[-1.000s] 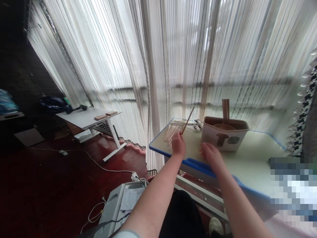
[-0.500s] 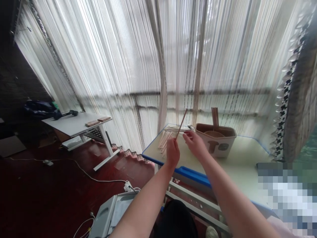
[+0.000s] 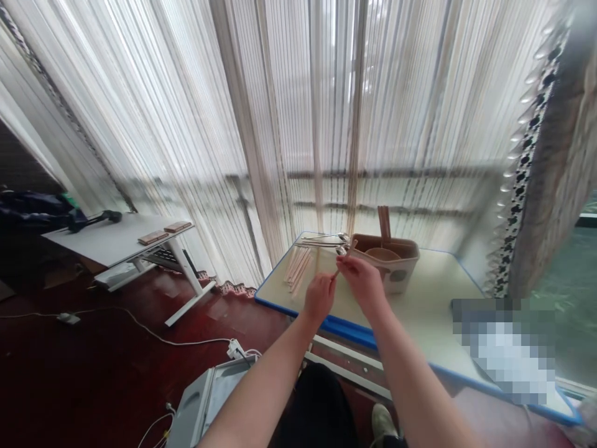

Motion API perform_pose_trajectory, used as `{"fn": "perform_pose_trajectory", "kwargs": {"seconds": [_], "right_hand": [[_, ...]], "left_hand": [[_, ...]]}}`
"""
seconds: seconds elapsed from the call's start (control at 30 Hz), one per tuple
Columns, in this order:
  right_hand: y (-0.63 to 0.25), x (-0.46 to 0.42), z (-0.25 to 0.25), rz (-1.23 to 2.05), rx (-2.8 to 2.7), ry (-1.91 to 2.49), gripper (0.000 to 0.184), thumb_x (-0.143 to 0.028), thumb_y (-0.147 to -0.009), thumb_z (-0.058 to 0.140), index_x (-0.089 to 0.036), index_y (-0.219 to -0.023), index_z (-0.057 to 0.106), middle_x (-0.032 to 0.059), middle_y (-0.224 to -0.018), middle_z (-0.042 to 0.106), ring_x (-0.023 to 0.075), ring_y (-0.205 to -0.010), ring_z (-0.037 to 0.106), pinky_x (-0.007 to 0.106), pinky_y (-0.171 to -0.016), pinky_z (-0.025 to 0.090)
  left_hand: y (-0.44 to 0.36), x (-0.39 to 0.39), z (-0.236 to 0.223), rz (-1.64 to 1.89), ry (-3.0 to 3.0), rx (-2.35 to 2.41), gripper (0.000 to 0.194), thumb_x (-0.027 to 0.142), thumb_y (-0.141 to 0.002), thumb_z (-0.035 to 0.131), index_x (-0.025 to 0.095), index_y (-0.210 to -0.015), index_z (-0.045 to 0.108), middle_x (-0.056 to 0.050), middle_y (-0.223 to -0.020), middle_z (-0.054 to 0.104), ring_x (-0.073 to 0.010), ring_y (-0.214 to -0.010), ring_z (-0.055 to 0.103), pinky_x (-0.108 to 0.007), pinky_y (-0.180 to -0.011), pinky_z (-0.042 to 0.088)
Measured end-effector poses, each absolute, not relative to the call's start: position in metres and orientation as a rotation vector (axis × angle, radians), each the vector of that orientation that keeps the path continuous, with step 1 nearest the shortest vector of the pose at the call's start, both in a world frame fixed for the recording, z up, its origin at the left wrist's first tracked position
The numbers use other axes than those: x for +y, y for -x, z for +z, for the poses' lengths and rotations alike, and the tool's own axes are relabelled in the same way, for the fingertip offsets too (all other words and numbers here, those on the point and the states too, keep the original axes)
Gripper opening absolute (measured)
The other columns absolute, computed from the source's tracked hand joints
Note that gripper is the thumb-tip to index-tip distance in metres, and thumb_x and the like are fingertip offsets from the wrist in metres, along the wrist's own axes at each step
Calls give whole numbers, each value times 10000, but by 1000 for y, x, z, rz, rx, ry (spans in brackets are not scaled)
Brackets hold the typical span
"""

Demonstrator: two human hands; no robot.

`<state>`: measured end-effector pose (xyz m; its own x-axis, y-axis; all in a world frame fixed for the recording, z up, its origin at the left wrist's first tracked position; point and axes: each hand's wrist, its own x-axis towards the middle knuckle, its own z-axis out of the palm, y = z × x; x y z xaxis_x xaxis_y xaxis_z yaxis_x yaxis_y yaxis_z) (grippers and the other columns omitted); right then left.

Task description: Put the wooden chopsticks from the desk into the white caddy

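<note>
Both hands are working over the table [image 3: 424, 323], just below and right of the frame's centre. The stick [image 3: 355, 244] is slanting between them, its upper end rising rightward in front of the bin [image 3: 400, 279]. I cannot tell whether it is 1 stick or 2 lying together.

Left hand [image 3: 319, 297]: fingers are curling nearly closed, gripping the lower end. Right hand [image 3: 360, 278]: fingertips are drawing together and appear to be pinching the stick higher up; the pads themselves are hiding from view.

Surroundings: loose sticks [image 3: 297, 272] are lying left of the left hand. 2 spoon bowls [image 3: 341, 251] are showing just above the right fingertips, their handles pointing left. The bin is standing right of centre, holding a bowl [image 3: 382, 254] and an upright bundle [image 3: 384, 223].

Handling notes (judgement): the grip should be working best with the left hand bearing the load and the right only steadying lightly. Squeezing hard from both ends would be risking a slip or a twist. With the bin and spoons sitting so near, the raised end is needing watching, lest it be knocking either.
</note>
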<state>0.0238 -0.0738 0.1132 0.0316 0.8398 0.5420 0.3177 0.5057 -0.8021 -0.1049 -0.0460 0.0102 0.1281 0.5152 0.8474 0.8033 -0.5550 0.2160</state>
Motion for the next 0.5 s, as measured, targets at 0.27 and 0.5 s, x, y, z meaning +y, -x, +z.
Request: {"fn": "perform_pose_trajectory", "kwargs": {"seconds": [0.27,0.5], "right_hand": [[-77,-96,107,383,-1523,1006,271,-372,-814,554,-206,-973,697,72,-948,687,193,-818,638,297,-723,505],[-106,-118,93,412,-1649,1031,264,-358,-862,492,-233,-987,688,62,-871,679,196,-810,597,315,-749,485]], "left_hand": [[90,-66,32,-1600,2301,-1238,434,304,-856,503,160,-1255,411,-133,-1120,570,-176,-890,580,-346,-799,500],[63,-96,124,-2026,2842,-1147,339,345,-883,466,200,-1180,541,-103,-1078,619,-157,-884,607,-305,-800,506]]}}
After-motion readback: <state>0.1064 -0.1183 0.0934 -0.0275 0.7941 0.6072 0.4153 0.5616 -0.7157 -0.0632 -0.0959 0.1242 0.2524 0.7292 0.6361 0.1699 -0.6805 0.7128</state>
